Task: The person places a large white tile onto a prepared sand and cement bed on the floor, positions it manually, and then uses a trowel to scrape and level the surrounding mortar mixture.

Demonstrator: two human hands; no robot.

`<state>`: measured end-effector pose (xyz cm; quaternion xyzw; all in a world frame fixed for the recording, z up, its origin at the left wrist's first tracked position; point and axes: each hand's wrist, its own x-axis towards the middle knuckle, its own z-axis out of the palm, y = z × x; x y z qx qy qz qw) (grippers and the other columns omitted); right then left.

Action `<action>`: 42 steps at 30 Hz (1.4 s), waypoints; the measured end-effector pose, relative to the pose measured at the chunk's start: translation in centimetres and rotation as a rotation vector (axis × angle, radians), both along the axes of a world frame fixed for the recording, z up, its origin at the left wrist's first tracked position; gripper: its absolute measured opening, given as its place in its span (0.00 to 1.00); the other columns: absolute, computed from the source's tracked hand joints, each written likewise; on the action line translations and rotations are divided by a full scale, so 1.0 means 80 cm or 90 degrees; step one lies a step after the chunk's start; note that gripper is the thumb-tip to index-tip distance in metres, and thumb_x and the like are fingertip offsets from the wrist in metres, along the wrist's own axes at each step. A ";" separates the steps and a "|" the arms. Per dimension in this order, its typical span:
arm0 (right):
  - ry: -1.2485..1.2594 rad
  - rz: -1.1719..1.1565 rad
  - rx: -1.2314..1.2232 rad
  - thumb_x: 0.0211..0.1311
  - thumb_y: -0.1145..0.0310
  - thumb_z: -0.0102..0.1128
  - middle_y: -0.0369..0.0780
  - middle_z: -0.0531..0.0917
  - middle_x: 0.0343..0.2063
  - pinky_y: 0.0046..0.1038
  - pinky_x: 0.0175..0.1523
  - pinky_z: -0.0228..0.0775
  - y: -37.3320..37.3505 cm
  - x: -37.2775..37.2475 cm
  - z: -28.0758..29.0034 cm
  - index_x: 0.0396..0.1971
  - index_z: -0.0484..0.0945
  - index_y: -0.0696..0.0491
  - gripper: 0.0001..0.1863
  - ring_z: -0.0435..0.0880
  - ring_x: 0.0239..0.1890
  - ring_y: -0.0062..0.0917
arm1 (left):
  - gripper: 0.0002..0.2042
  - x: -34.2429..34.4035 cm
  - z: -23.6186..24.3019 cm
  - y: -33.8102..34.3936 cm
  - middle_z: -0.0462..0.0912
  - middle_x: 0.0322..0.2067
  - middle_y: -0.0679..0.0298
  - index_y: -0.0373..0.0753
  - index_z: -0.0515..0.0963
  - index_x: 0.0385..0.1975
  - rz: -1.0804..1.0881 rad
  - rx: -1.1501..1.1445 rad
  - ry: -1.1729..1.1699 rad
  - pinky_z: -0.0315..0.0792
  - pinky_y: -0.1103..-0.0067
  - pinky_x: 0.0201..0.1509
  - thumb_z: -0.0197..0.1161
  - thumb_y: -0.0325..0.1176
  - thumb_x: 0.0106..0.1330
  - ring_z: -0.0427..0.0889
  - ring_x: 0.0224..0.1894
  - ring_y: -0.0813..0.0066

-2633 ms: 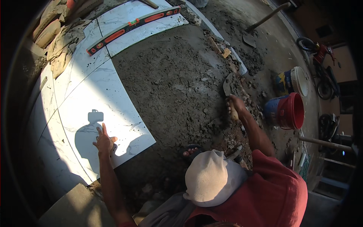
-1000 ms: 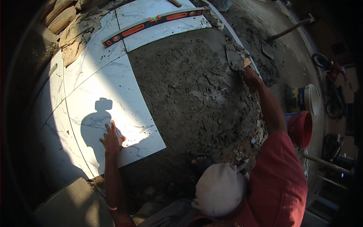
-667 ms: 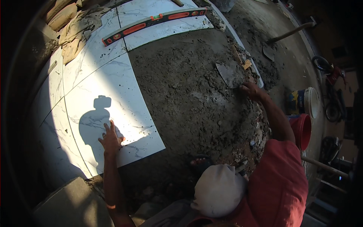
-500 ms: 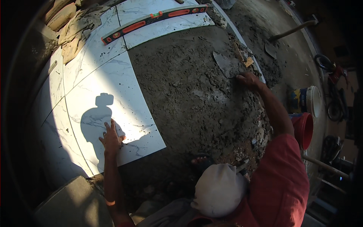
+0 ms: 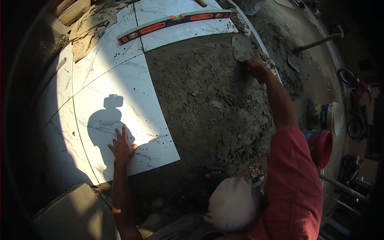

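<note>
My left hand (image 5: pixel 122 148) rests on a white marble-patterned tile (image 5: pixel 150 116), fingers spread, holding nothing. Its tile borders a bed of grey wet mortar (image 5: pixel 196 92) with a rough, lumpy surface. At the far right of that bed, my right hand (image 5: pixel 258 69) is closed round a trowel. The trowel's flat grey blade (image 5: pixel 241 49) lies against the mortar near the far tile's corner; its handle is hidden in my fist.
A red and black spirit level (image 5: pixel 178 17) lies across the far tiles. Crumpled cloth (image 5: pixel 86 36) and sacks (image 5: pixel 75 13) sit far left. To the right stand a red bucket (image 5: pixel 326 149), a white-rimmed bucket (image 5: pixel 336 119) and a long-handled tool (image 5: pixel 318 42). A concrete block (image 5: pixel 68 212) is near left.
My right hand has moved the trowel farther away along the mortar's right side, toward the far tile. The left hand stays on its tile. The whole view has shifted slightly.
</note>
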<state>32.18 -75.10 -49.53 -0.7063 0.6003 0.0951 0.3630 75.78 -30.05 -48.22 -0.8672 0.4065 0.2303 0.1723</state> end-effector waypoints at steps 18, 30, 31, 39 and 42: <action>-0.074 0.128 -0.012 0.70 0.56 0.43 0.39 0.75 0.20 0.32 0.26 0.65 0.077 0.079 0.056 0.38 0.73 0.59 0.20 0.73 0.21 0.23 | 0.50 0.001 0.003 -0.001 0.48 0.70 0.50 0.50 0.46 0.71 0.016 0.008 0.012 0.50 0.44 0.65 0.73 0.45 0.50 0.64 0.63 0.43; -0.043 0.088 0.002 0.68 0.61 0.43 0.36 0.69 0.18 0.31 0.24 0.63 0.076 0.067 0.066 0.34 0.71 0.58 0.14 0.69 0.20 0.22 | 0.50 0.006 -0.009 0.010 0.49 0.69 0.47 0.49 0.48 0.70 -0.019 -0.029 -0.010 0.53 0.41 0.61 0.74 0.42 0.47 0.69 0.59 0.41; -0.048 0.072 0.016 0.68 0.59 0.43 0.36 0.70 0.19 0.31 0.24 0.63 0.076 0.058 0.072 0.35 0.71 0.58 0.16 0.69 0.19 0.23 | 0.50 0.006 -0.009 0.009 0.49 0.69 0.47 0.49 0.48 0.70 -0.019 -0.029 -0.010 0.53 0.41 0.61 0.74 0.42 0.47 0.69 0.59 0.41; -0.111 0.185 -0.005 0.69 0.58 0.44 0.37 0.69 0.17 0.31 0.22 0.62 0.094 0.112 0.049 0.38 0.74 0.61 0.19 0.68 0.17 0.23 | 0.50 0.006 -0.004 0.003 0.49 0.68 0.47 0.48 0.46 0.70 -0.023 0.012 -0.004 0.54 0.43 0.62 0.73 0.48 0.50 0.68 0.60 0.41; -0.071 0.238 -0.007 0.69 0.58 0.43 0.38 0.70 0.18 0.31 0.24 0.63 0.105 0.127 0.074 0.40 0.74 0.61 0.19 0.69 0.19 0.23 | 0.50 0.009 -0.003 0.010 0.49 0.69 0.47 0.48 0.45 0.71 -0.025 0.011 -0.009 0.55 0.43 0.62 0.72 0.49 0.50 0.67 0.60 0.41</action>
